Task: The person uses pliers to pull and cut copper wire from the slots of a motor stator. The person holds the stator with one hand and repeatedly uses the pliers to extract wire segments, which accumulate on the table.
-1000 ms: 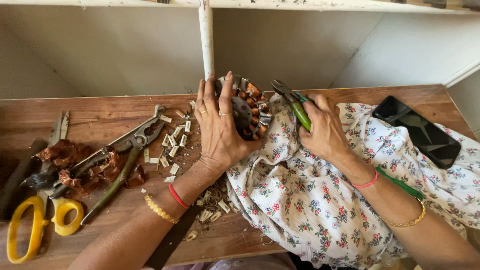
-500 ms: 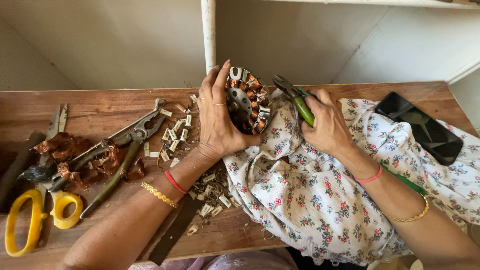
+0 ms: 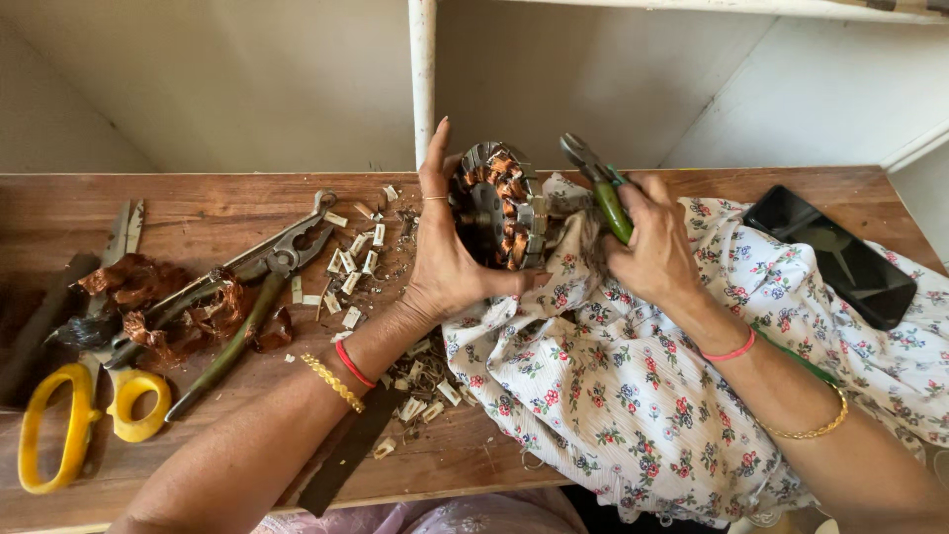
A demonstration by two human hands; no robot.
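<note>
My left hand (image 3: 445, 252) grips a round metal motor stator (image 3: 502, 206) wound with copper wire and holds it tilted up on its edge over a flowered white cloth (image 3: 633, 386). My right hand (image 3: 657, 247) is closed around the green handles of a pair of cutting pliers (image 3: 598, 183), whose jaws point up and left, just right of the stator. Both wrists wear bangles and a red thread.
On the wooden bench (image 3: 198, 208) lie large grey pliers (image 3: 257, 282), clumps of stripped copper wire (image 3: 173, 307), yellow-handled scissors (image 3: 74, 420), several small white insulation pieces (image 3: 361, 262) and a dark flat bar (image 3: 346, 450). A black phone (image 3: 830, 252) rests at right.
My left hand has lifted and turned the stator from lying flat toward standing on edge. My right hand with the pliers stayed close beside it.
</note>
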